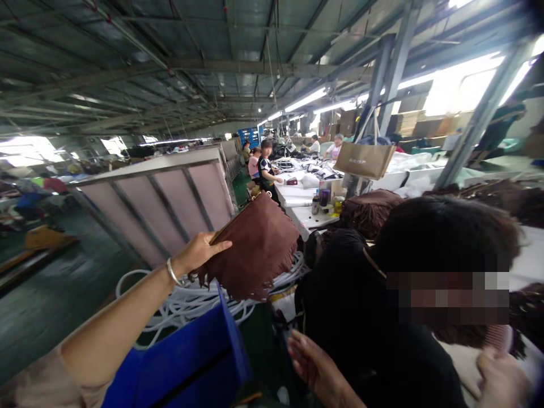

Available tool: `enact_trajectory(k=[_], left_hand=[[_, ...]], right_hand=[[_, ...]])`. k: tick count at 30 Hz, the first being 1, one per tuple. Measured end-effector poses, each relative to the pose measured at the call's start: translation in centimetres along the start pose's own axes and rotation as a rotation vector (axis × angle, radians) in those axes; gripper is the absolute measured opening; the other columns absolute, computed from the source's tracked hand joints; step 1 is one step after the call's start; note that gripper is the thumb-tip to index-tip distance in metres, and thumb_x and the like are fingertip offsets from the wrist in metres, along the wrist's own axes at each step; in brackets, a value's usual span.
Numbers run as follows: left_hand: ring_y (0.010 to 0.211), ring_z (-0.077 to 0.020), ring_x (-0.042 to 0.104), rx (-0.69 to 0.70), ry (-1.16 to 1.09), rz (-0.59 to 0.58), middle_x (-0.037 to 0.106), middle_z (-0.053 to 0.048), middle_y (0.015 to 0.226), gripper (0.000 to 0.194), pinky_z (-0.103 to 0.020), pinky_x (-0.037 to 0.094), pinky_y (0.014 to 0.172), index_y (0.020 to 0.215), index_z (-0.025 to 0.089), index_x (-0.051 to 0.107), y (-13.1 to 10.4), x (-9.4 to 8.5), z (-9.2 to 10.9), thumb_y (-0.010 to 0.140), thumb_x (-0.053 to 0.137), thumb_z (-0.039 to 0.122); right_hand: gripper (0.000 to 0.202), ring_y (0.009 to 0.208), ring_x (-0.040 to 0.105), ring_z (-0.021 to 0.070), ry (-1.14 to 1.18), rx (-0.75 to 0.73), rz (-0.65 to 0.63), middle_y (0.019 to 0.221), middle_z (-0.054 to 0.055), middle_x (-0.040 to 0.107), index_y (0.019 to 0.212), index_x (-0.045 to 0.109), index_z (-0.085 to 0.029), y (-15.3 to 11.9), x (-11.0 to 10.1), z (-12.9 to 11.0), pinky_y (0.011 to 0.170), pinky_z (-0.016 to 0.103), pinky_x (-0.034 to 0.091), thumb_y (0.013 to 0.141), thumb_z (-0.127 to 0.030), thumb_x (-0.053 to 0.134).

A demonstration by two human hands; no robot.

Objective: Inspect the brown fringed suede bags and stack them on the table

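A brown fringed pouch [255, 243] with a zipper along its upper left edge hangs in the air near the middle of the view. My left hand [206, 249], with a bracelet at the wrist, grips it by its left corner, thumb lying on the near face. Lower down, my right hand [312, 362] is off the pouch, beside the dark-clothed back of a person; its fingers are apart and nothing shows in it. A blue bin [182, 362] stands below the pouch.
Close on the right, a person in black [365, 317] leans over a table, a hand [501, 362] on a comb-like tool. White tubing [148, 311] lies behind the bin. A pink-panelled rack [170, 204] stands left. A tan bag [365, 158] hangs by a post; other people sit farther back.
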State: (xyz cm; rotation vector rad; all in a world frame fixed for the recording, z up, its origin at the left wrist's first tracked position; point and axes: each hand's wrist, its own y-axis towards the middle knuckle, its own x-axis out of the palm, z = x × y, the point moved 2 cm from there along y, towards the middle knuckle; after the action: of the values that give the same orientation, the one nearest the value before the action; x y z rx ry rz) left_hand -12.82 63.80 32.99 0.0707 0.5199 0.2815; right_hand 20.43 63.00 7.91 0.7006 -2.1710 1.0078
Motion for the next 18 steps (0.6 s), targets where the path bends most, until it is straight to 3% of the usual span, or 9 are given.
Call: enact_trajectory(k=[3,6,8,9,11,14,16,18], left_hand=[[0.088,-0.0260,0.065,-0.033,-0.103,0.001,0.071,-0.003,0.094,0.052,-0.036,0.055,0.077,0.106,0.016,0.066,-0.1,-0.5,0.6,0.066,0.072,0.049],[0.087,-0.0251,0.065,-0.056,-0.203,-0.009,0.071,-0.004,0.094,0.051,-0.038,0.054,0.079,0.106,0.016,0.065,-0.4,-0.2,0.9,0.067,0.072,0.048],[0.089,-0.0256,0.065,-0.068,-0.191,0.003,0.071,-0.005,0.096,0.052,-0.038,0.054,0.080,0.106,0.015,0.065,-0.5,0.0,0.6,0.067,0.071,0.049],[0.091,-0.0263,0.064,-0.069,-0.158,0.019,0.070,-0.005,0.098,0.053,-0.038,0.054,0.080,0.106,0.015,0.065,-0.5,0.0,0.2,0.067,0.071,0.051],[0.094,-0.0277,0.063,-0.062,-0.086,0.065,0.070,-0.006,0.100,0.057,-0.038,0.053,0.081,0.106,0.014,0.065,-0.5,-0.1,-0.7,0.066,0.069,0.054],[0.095,-0.0292,0.062,-0.042,-0.030,0.117,0.070,-0.006,0.100,0.061,-0.038,0.052,0.081,0.107,0.014,0.065,-0.5,-0.3,-2.0,0.066,0.066,0.059],[0.095,-0.0294,0.062,-0.007,0.015,0.075,0.071,-0.004,0.098,0.057,-0.037,0.051,0.081,0.105,0.015,0.067,-0.6,0.0,-2.6,0.069,0.064,0.058],[0.097,-0.0286,0.062,0.062,0.086,-0.007,0.071,-0.003,0.099,0.049,-0.035,0.049,0.083,0.106,0.018,0.067,-0.5,0.5,-2.9,0.074,0.060,0.054]], right_hand=[[0.058,0.116,0.053,0.0239,0.031,-0.003,-0.170,0.137,0.009,0.046,0.127,0.047,-0.027,1.3,3.3,-1.6,0.095,0.041,0.043,0.077,-0.053,0.061],[0.058,0.116,0.052,0.0247,0.064,-0.130,-0.333,0.141,0.006,0.041,0.127,0.044,-0.033,3.0,9.1,-4.5,0.092,0.048,0.044,0.077,-0.058,0.058],[0.047,0.095,0.061,0.0182,0.104,-0.265,-0.338,0.121,0.004,0.059,0.118,0.051,-0.030,3.6,12.8,-6.4,0.078,0.037,0.051,0.077,-0.052,0.062],[0.039,0.076,0.063,0.0129,0.138,-0.313,-0.310,0.098,0.001,0.066,0.108,0.056,-0.026,3.7,14.1,-7.2,0.066,0.027,0.051,0.077,-0.047,0.064],[0.026,0.041,0.044,0.0034,0.236,-0.331,-0.289,0.057,-0.008,0.054,0.087,0.058,-0.021,3.4,15.9,-8.0,0.040,0.012,0.037,0.076,-0.042,0.068],[0.032,0.032,0.020,-0.0013,0.356,-0.210,-0.428,0.047,-0.011,0.036,0.067,0.050,-0.017,1.9,15.9,-7.4,0.029,0.008,0.015,0.076,-0.044,0.067],[0.036,0.032,0.019,-0.0021,0.385,-0.130,-0.470,0.048,-0.010,0.036,0.061,0.047,-0.017,1.1,14.3,-6.2,0.030,0.008,0.016,0.077,-0.044,0.066],[0.038,0.033,0.022,-0.0012,0.432,-0.086,-0.401,0.046,-0.010,0.033,0.056,0.045,-0.016,0.7,11.7,-4.5,0.031,0.009,0.018,0.078,-0.041,0.066]])
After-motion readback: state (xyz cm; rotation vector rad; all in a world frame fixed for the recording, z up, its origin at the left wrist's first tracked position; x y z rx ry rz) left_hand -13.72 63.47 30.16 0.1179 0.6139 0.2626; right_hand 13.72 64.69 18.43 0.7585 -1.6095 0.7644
